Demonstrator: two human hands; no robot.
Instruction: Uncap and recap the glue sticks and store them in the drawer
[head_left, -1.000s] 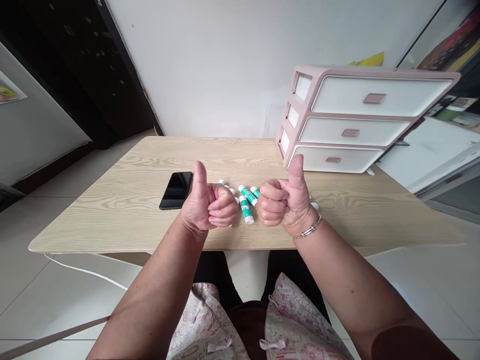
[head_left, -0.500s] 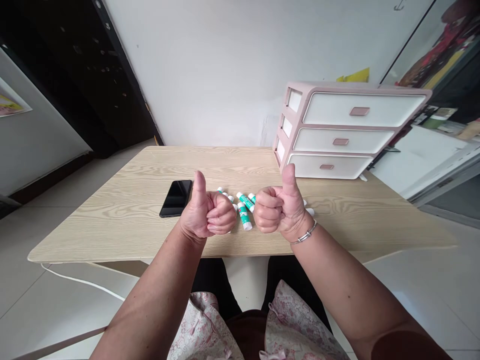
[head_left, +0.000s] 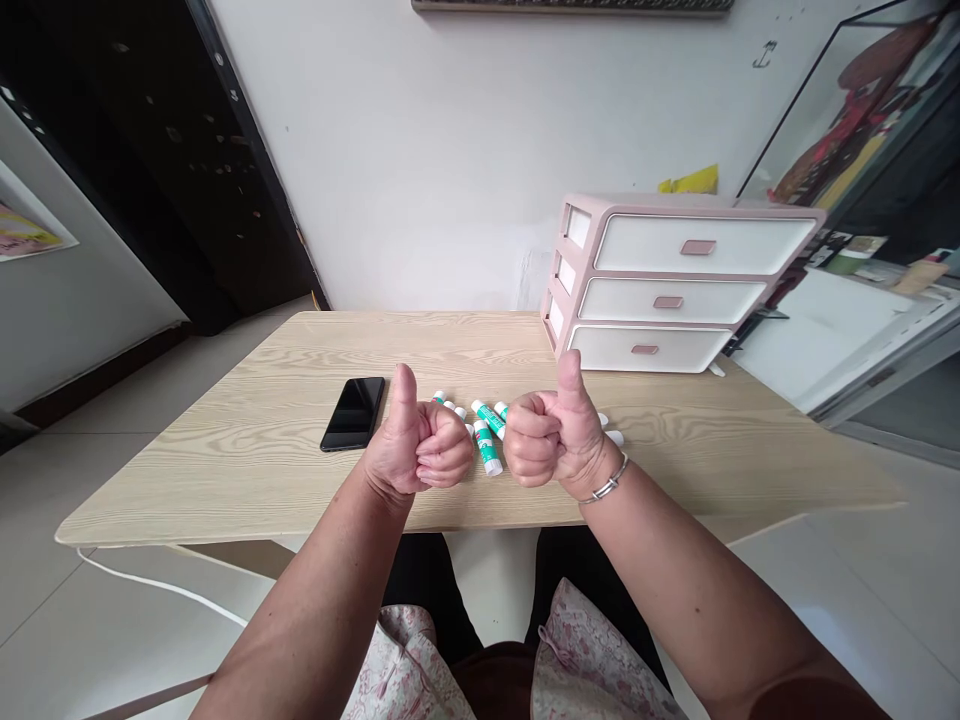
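Note:
My left hand (head_left: 417, 444) and my right hand (head_left: 549, 435) are both held as fists with the thumbs up, side by side over the near part of a light wooden table (head_left: 247, 440). Nothing is in either fist. Several green-and-white glue sticks (head_left: 487, 450) lie on the table between and behind the hands, partly hidden by them. A silver bracelet (head_left: 606, 482) is on my right wrist.
A black phone (head_left: 352, 412) lies flat left of my left hand. A pink-and-white three-drawer box (head_left: 667, 290) stands at the table's back right, drawers closed. A white cable (head_left: 157, 585) runs along the floor under the table's left side.
The view has tilted up, so hands, table and drawer box sit lower in the picture. Both fists keep the same thumbs-up pose and have drawn slightly closer together.

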